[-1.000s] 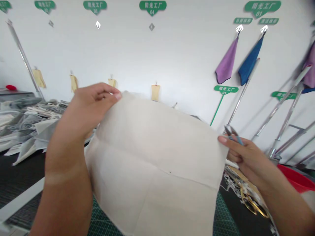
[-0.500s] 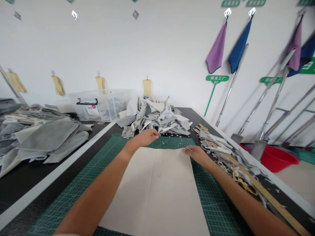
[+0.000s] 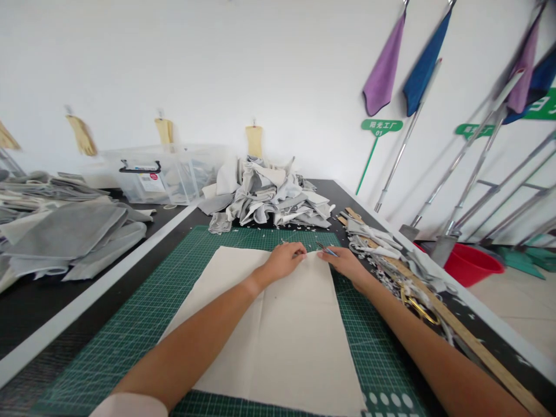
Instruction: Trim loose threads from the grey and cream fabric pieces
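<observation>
A cream canvas sheet [image 3: 278, 330] lies flat on a green cutting mat [image 3: 117, 341]. My left hand [image 3: 283, 260] rests on the sheet's top edge, with no visible grip on it. My right hand [image 3: 345, 263] sits at the top right corner of the sheet. It holds small blue-handled thread snips [image 3: 326, 250], their metal tips pointing left toward my left hand.
A heap of grey fabric scraps [image 3: 269, 194] stands beyond the mat, beside a transparent plastic box [image 3: 160, 179]. Stacked grey fabric [image 3: 69, 231] lies left. Gold scissors [image 3: 417, 307], offcuts and a wooden ruler [image 3: 473, 341] lie right. A red basin [image 3: 471, 265] sits on the floor.
The sheet, held up by both hands a second ago, now lies flat on the mat. My left hand has moved onto its top edge, and the view has tilted down.
</observation>
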Action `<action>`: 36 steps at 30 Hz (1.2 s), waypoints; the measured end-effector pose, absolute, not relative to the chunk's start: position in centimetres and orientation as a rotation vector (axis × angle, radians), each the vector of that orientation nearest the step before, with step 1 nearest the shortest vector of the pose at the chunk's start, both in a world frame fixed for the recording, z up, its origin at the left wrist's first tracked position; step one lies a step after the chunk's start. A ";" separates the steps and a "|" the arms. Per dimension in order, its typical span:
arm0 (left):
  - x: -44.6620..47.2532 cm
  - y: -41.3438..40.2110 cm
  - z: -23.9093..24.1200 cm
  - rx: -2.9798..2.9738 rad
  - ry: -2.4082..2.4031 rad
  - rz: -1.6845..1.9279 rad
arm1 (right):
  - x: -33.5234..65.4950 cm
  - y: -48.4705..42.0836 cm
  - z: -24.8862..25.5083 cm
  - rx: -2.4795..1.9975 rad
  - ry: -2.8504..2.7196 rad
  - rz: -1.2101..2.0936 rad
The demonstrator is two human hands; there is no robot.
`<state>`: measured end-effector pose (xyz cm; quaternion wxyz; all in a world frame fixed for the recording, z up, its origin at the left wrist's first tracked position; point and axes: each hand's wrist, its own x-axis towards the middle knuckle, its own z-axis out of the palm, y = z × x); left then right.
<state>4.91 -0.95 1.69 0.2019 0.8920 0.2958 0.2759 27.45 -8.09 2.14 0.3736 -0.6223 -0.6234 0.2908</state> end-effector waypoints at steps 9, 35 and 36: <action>4.6 -1.1 1.1 2.614 0.958 0.714 | 28.3 -8.5 2.5 -2.245 -1.628 0.191; -2.3 1.7 10.8 2.520 0.879 0.244 | 28.2 -9.9 8.6 -1.663 -1.642 0.203; -3.6 2.2 11.7 2.486 0.906 0.214 | 28.5 -10.1 9.5 -1.652 -1.602 0.191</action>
